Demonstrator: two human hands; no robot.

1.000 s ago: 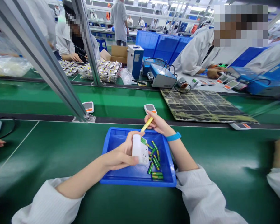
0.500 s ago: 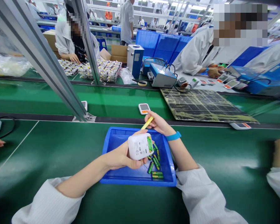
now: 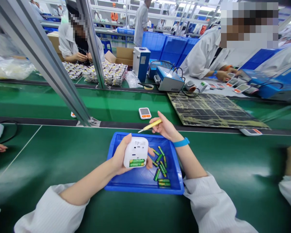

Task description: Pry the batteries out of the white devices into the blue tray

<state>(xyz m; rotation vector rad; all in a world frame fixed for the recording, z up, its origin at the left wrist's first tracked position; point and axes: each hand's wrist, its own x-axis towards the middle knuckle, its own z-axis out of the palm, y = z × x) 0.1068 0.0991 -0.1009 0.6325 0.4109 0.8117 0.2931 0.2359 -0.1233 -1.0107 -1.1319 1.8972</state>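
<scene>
White device (image 3: 135,149) is gripped in the left hand (image 3: 120,157), held up over the blue tray (image 3: 145,191) with its back facing the camera. That hand is partly open, wrapped around the casing: the thumb lies along the left edge and the fingertips show past the right edge. Two green batteries (image 3: 136,162) lie side by side in the uncovered slot at the lower end of the back.

The right hand (image 3: 165,128) is half curled, pinching a yellow tool (image 3: 151,125) with one finger raised. The tool's thin pale tip points left and down, above the tray's far rim and apart from the device. A blue wristband (image 3: 181,142) circles that wrist.

Loose batteries (image 3: 162,169), green with gold-coloured ends, lie scattered in the right part of the tray, which rests on the dark green surface (image 3: 220,161).

As for writing, a block of small print (image 3: 138,142) sits near the upper edge of the device's back, too small to read. Pale lettering on a co-worker's black shirt (image 3: 82,48) and a label (image 3: 142,59) on a tall blue-and-white box (image 3: 141,66) are likewise unreadable.
</scene>
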